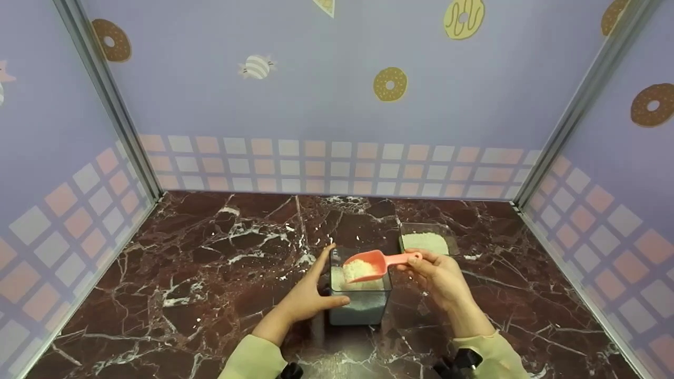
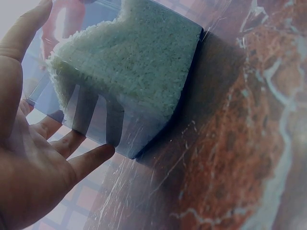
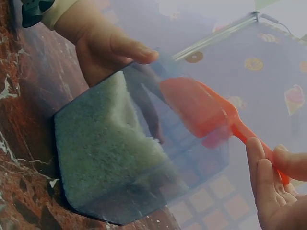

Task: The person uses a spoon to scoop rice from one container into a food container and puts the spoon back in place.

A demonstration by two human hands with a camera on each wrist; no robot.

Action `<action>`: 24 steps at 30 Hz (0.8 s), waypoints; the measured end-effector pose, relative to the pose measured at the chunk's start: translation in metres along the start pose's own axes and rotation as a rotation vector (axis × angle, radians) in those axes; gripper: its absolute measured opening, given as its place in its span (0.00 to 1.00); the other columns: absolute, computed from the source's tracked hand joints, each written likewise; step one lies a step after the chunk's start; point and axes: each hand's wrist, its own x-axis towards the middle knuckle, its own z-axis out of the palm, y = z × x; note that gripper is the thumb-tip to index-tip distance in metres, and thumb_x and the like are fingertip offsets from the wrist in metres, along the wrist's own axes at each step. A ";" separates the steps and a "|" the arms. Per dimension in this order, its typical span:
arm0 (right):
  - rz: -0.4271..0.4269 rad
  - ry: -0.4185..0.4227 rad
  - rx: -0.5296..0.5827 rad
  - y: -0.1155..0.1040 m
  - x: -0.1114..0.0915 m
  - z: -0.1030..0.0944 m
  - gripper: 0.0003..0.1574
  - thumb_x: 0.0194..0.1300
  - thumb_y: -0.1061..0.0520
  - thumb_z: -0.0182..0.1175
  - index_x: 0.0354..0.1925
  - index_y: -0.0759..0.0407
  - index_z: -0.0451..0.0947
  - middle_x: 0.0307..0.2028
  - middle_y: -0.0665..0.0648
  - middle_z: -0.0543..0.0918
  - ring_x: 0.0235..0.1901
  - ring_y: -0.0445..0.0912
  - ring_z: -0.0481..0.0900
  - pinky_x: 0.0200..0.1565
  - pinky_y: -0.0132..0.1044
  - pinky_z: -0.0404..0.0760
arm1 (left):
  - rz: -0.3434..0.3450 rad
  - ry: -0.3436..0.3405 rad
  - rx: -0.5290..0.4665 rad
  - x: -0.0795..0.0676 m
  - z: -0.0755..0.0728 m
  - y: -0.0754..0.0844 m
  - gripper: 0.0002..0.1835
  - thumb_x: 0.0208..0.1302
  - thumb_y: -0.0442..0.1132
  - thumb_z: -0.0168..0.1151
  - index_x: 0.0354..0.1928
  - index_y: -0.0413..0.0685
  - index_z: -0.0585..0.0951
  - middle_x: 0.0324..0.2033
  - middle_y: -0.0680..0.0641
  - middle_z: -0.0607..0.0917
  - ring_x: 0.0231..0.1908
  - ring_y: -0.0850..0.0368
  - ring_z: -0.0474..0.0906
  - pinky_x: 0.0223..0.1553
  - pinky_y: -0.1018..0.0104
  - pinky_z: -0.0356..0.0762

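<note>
We judge the coral plastic scoop (image 1: 375,258) of white rice (image 1: 358,269), over the clear boxy plastic container (image 1: 359,311) with our left grip (image 1: 307,297) spread against it, light, stiff, spill-prone, best held where our right grip (image 1: 439,276) pinches its handle (image 1: 396,259)

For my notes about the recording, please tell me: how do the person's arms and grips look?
The left sleeve and right sleeve are pale yellow. Black devices sit at both wrists, only partly visible. The left grip and right grip are ungloved.

lilac walls (image 1: 316,105) with doughnut prints (image 1: 390,97) border a red-brown marbled tabletop (image 1: 184,258).
</note>
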 end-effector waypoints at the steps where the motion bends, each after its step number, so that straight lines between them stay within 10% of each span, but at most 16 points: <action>1: 0.002 -0.008 0.026 -0.002 -0.001 -0.001 0.13 0.74 0.69 0.55 0.55 0.70 0.75 0.32 0.51 0.90 0.33 0.38 0.90 0.41 0.24 0.87 | -0.002 -0.001 0.002 0.000 0.000 0.000 0.64 0.53 0.52 0.80 0.83 0.69 0.44 0.81 0.37 0.55 0.77 0.34 0.58 0.75 0.29 0.53; 8: 0.006 0.011 0.102 -0.017 -0.003 -0.013 0.13 0.75 0.71 0.51 0.46 0.60 0.79 0.33 0.52 0.89 0.35 0.39 0.90 0.44 0.24 0.87 | -0.002 -0.023 -0.069 0.000 0.000 -0.001 0.63 0.55 0.49 0.79 0.83 0.69 0.43 0.79 0.37 0.59 0.72 0.37 0.68 0.75 0.34 0.61; 24: -0.036 0.141 0.374 -0.044 0.001 -0.082 0.10 0.75 0.67 0.55 0.44 0.58 0.82 0.32 0.58 0.91 0.33 0.42 0.91 0.40 0.24 0.87 | -0.010 0.000 0.026 0.000 0.001 0.003 0.64 0.53 0.53 0.79 0.83 0.73 0.44 0.82 0.40 0.49 0.79 0.33 0.52 0.75 0.27 0.49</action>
